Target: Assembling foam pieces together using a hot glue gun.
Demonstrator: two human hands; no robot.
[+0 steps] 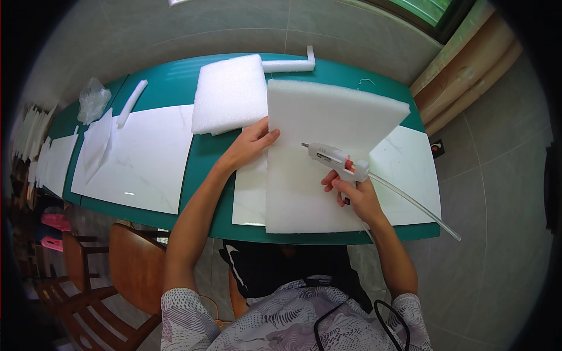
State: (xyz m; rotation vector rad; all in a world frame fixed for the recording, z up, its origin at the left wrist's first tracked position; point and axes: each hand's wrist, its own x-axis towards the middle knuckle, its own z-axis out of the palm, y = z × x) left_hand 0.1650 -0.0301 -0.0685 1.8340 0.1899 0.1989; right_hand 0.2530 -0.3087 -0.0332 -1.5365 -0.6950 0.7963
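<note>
My right hand [358,196] is wrapped round the handle of a white glue gun [329,154]. A long clear glue stick [415,209] sticks out of its back, and its nozzle points left. Under the gun is a large white foam sheet [304,202], with a raised foam part [345,108] at its far side; I cannot tell whether the two are one piece. At the sheet's left edge, my left hand [259,141] grips the foam, thumb on the near face and fingers partly hidden. The nozzle is close over the foam; contact cannot be made out.
A thick white foam block [228,93] and an L-shaped foam strip [293,65] lie at the back of the green table [205,169]. White marbled boards [140,158] cover parts of it. Left are a foam rod [132,104] and a clear plastic bag [93,100]. Wooden chairs [137,266] stand near left.
</note>
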